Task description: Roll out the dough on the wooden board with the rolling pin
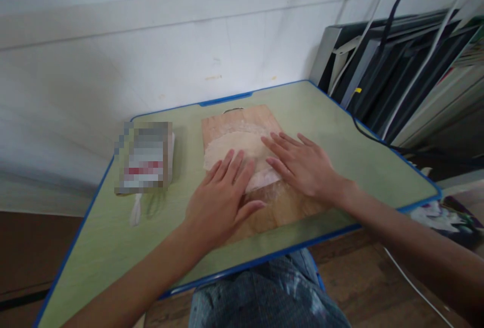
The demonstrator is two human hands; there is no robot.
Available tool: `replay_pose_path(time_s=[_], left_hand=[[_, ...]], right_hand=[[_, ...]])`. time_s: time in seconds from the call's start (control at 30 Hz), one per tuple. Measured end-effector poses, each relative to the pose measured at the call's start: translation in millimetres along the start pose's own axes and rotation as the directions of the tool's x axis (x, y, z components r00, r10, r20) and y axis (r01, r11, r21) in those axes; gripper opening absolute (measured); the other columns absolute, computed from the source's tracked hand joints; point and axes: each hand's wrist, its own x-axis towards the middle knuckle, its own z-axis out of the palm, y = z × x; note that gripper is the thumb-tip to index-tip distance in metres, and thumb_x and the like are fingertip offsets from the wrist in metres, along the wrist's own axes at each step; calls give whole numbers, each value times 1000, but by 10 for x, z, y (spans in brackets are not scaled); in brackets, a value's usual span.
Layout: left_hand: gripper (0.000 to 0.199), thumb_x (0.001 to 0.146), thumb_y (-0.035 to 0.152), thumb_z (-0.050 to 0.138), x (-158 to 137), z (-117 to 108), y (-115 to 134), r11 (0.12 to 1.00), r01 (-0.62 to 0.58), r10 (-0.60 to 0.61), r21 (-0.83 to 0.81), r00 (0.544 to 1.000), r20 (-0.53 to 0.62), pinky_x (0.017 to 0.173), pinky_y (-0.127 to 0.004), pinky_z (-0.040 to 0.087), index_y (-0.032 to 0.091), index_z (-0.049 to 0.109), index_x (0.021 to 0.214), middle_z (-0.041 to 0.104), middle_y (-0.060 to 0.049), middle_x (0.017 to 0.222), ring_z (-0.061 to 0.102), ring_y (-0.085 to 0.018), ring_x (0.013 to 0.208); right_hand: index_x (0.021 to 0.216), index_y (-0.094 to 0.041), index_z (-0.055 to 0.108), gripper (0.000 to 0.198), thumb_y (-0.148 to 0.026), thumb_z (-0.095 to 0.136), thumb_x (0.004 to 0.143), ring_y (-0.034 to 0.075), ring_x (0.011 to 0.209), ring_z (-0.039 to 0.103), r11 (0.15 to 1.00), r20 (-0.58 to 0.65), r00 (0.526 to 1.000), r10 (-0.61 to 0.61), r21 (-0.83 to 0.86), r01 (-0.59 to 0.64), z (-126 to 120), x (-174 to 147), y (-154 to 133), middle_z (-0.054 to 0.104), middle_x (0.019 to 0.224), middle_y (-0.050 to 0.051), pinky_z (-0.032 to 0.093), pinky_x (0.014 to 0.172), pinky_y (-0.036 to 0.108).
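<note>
A flat, pale sheet of dough lies on a wooden cutting board, with white flour smeared around it. My left hand rests palm down at the dough's near left part, fingers stretched forward and thumb out to the side. On the right edge of the dough lies my right hand, its fingers spread and pointing left. Neither hand holds anything. Both palms hide part of the dough and the board. A small metal handle shows at the board's far end.
The green table has a blue edge and stands against a white wall. A bag-like package, blurred out, sits at the left. Dark flat panels lean at the right, with cables hanging before them.
</note>
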Motion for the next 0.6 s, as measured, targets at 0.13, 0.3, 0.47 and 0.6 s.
replay_pose_path(time_s=[0.13,0.3,0.47,0.6], left_hand=[[66,93,55,27,100,-19,-67,999,32,-33,28,999,39,112,-46,25,9,37,139,32,-20,148,22,-31,139],[59,96,47,20,305,-82,-351,993,-65,81,-97,983,164,113,-41,22,7,37,137,32,-18,148,18,-25,141],[51,91,45,36,752,-70,-631,971,-66,96,-230,988,120,105,-37,33,9,49,124,49,-16,135,44,-24,126],[46,85,50,44,1187,-102,-765,953,-75,123,-294,981,147,88,-35,43,11,59,104,62,-12,110,56,-24,101]], right_hand=[[138,-12,41,48,-34,27,98,26,128,43,1000,-141,989,-31,-4,31,51,-203,-20,47,140,14,39,100,44],[100,-14,62,30,-27,35,95,24,91,60,991,-269,960,-79,81,105,56,-357,2,65,103,13,50,76,38],[87,-17,60,29,-31,36,95,22,83,57,975,-273,956,-107,157,154,41,-375,9,63,89,9,46,71,36],[88,-17,60,27,-33,39,95,22,84,57,973,-261,959,-109,172,157,62,-369,9,64,91,9,44,70,34]])
